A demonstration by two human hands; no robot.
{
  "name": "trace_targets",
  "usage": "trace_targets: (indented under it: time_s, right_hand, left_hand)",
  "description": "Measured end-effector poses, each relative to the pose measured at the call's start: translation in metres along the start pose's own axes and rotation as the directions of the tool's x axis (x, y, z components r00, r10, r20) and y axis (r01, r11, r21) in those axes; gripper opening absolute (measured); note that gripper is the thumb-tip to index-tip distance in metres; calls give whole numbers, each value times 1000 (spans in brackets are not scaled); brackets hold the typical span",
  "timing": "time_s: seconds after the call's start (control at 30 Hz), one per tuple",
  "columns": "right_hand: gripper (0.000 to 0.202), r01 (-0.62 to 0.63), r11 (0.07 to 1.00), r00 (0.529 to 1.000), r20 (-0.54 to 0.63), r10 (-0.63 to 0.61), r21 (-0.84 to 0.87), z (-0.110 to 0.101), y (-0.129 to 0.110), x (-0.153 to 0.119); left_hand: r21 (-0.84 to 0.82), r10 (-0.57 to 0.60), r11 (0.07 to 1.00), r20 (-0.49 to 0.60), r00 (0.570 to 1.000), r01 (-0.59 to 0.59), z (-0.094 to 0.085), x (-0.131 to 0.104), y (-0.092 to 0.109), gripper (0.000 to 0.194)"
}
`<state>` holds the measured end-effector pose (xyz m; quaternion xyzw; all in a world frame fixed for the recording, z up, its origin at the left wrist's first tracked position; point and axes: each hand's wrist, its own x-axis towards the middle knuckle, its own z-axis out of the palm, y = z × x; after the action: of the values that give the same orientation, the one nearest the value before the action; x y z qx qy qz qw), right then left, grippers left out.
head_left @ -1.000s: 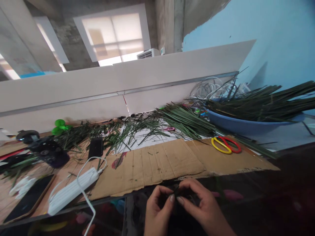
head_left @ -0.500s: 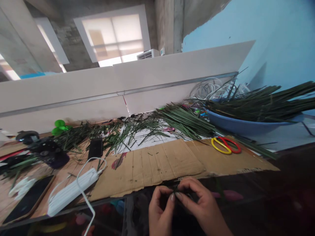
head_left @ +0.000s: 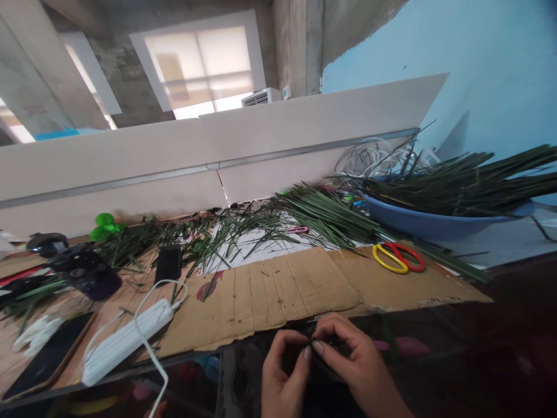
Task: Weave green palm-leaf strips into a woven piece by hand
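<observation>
Low in the view, just off the near edge of the cardboard [head_left: 270, 290], my left hand [head_left: 288, 366] and my right hand [head_left: 352, 357] meet at the fingertips. Thumb and forefinger of each are pinched together on a small dark green leaf strip [head_left: 311, 341]. Most of that strip is hidden by the fingers, so its shape cannot be made out. Red and yellow-handled scissors [head_left: 398, 257] lie on the right part of the cardboard. Behind it rests a bundle of long green leaves [head_left: 331, 215].
A blue basin [head_left: 444, 223] heaped with long leaves stands at the right. Leaf scraps [head_left: 243, 226] litter the back of the table. To the left are a white power strip [head_left: 128, 342] with its cable, a phone [head_left: 50, 354], a black phone-like slab [head_left: 168, 262] and a dark bottle [head_left: 87, 270].
Both hands stay pinched at the same place, with only slight finger movement. Less of the green strip shows between the fingertips now. The view has shifted very slightly.
</observation>
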<state>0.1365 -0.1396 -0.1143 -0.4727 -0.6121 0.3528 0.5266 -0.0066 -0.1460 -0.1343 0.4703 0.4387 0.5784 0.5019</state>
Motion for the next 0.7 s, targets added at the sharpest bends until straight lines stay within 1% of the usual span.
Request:
trace_targets:
  time_s: [0.17, 0.37, 0.53, 0.7]
  right_hand:
    - [10, -48, 997, 999, 18, 47, 64, -2, 4, -1]
    - [11, -50, 996, 999, 13, 49, 79, -1, 4, -1]
    - [11, -8, 1000, 1000, 15, 8, 22, -1, 0, 1]
    - [10, 24, 999, 1000, 7, -23, -46, 0, -3, 2]
  left_hand:
    - [-56, -68, 996, 29, 997, 70, -2, 1, -1, 31]
    - [-59, -83, 995, 20, 996, 84, -3, 3, -6, 35]
    - [32, -40, 999, 18, 999, 39, -4, 4, -5, 33]
    - [168, 64, 984, 12, 998, -65, -4, 4, -1, 30]
